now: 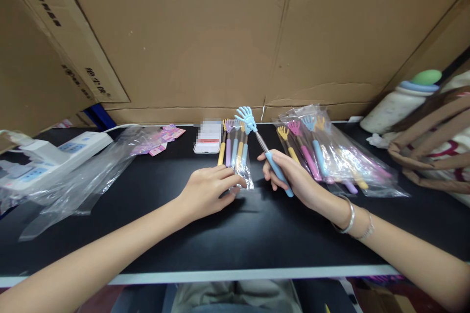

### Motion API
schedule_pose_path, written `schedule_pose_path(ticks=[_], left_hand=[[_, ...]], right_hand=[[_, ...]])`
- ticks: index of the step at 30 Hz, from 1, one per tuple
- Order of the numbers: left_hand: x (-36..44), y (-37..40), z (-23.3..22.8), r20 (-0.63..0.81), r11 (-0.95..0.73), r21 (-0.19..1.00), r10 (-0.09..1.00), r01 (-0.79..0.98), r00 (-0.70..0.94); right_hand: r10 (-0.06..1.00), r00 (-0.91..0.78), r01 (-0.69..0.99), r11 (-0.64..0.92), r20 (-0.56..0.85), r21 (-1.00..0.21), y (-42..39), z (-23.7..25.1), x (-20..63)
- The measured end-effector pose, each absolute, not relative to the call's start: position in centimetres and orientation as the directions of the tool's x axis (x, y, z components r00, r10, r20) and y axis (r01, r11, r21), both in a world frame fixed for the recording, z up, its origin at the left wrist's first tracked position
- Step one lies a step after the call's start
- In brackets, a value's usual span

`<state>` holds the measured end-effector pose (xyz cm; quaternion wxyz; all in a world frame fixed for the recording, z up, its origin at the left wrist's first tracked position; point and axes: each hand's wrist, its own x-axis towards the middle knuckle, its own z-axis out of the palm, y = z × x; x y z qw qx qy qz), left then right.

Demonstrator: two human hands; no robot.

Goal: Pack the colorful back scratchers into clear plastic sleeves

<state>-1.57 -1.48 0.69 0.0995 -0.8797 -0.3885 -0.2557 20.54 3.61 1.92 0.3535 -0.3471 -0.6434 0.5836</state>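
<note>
A light blue back scratcher (pixel 278 172) with a hand-shaped head and a metal shaft is gripped by its handle in my right hand (pixel 293 173). It tilts up to the left, its head above a bagged group. My left hand (pixel 209 188) lies palm down over the lower end of that clear plastic bag (pixel 246 178), thumb and forefinger apart, fingertips touching the film. Several yellow, purple and blue back scratchers (pixel 228 149) lie side by side there. To the right, more back scratchers (pixel 306 156) in yellow, pink and blue lie in and around clear bags (pixel 352 156).
A phone (pixel 206 139) lies behind my left hand. Farther left are pink printed cards (pixel 161 141), loose clear bags (pixel 81 181) and a white power strip (pixel 69 154). A bottle (pixel 398 105) and a brown-handled bag (pixel 433 142) stand right. Cardboard (pixel 205 39) walls the back.
</note>
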Motion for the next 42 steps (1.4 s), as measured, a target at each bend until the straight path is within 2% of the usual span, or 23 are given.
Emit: schedule_pose_path(ticks=[9, 14, 19, 23, 26, 31, 36, 38, 42], left_hand=[[-1.5, -0.1, 1.6, 0.545, -0.690, -0.081, 0.574, 0.720, 0.611], [-1.2, 0.6, 2.3, 0.617, -0.664, -0.013, 0.583, 0.748, 0.528], [-1.1, 0.7, 2.0, 0.617, -0.654, 0.042, 0.612, 0.756, 0.495], [-1.4, 0.7, 1.7, 0.601, -0.635, 0.036, 0.631, 0.772, 0.491], [-1.6, 0.9, 1.7, 0.581, -0.602, 0.048, 0.666, 0.797, 0.468], [-1.8, 1.1, 1.5, 0.543, -0.561, 0.064, 0.713, 0.825, 0.443], [-2.0, 1.3, 1.2, 0.514, -0.578, 0.107, 0.728, 0.809, 0.453], [-2.0, 1.3, 1.1, 0.528, -0.580, 0.104, 0.720, 0.808, 0.450], [-2.1, 1.4, 1.1, 0.534, -0.572, 0.131, 0.729, 0.809, 0.429]], right_hand=[[0.878, -0.476, 0.063, 0.086, 0.046, -0.994, 3.5, 2.0, 20.6], [0.880, -0.469, 0.086, 0.129, 0.074, -0.988, 3.5, 2.3, 20.7], [0.865, -0.492, 0.101, 0.169, 0.098, -0.980, 3.6, 2.6, 20.9], [0.823, -0.551, 0.121, 0.241, 0.137, -0.963, 3.5, 3.1, 21.4], [0.766, -0.631, 0.198, 0.312, 0.123, -0.929, 2.8, 4.0, 21.8], [0.662, -0.749, 0.407, 0.484, 0.020, -0.775, 0.6, 6.1, 22.4], [0.535, -0.842, 0.484, 0.695, -0.067, -0.531, -0.7, 7.0, 23.6], [0.538, -0.832, 0.533, 0.709, -0.134, -0.461, -0.6, 6.6, 24.3], [0.634, -0.751, 0.656, 0.683, -0.187, -0.321, 0.3, 5.8, 25.5]])
